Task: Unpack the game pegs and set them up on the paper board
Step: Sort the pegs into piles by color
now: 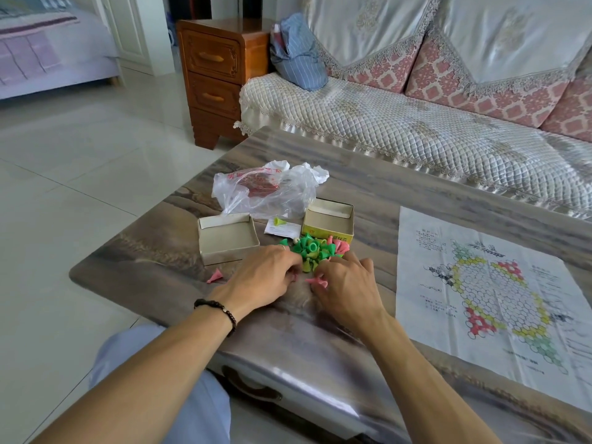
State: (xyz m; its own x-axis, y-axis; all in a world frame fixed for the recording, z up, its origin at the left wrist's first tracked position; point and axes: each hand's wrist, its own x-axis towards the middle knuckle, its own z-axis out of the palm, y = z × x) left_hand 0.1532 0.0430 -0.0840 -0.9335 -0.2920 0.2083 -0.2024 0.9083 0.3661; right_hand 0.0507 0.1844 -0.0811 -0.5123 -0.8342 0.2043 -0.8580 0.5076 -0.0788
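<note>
Pink stray peg (214, 276) lies left on tabletop (153, 251), near open box (228, 237). Our left hand (261, 277) & right hand (347, 288) meet at the pegs (309, 249) pile, fingers curled among them; exact grip we can't tell. Paper board (493, 283) lies flat, far right.

A low table (368, 174) with a glossy grey-brown marbled top stands on a floor (64, 187) of large pale shiny tiles. Behind it runs a sofa (400, 129) with a quilted cream seat cover, pink patterned back cushions and lace-edged silky throws. A blue striped cloth bundle (298, 52) sits at the sofa's left end, beside a carved wooden cabinet (217, 78) with two drawers. A bed (48, 49) shows at far left. Soft daylight fills the room.
</note>
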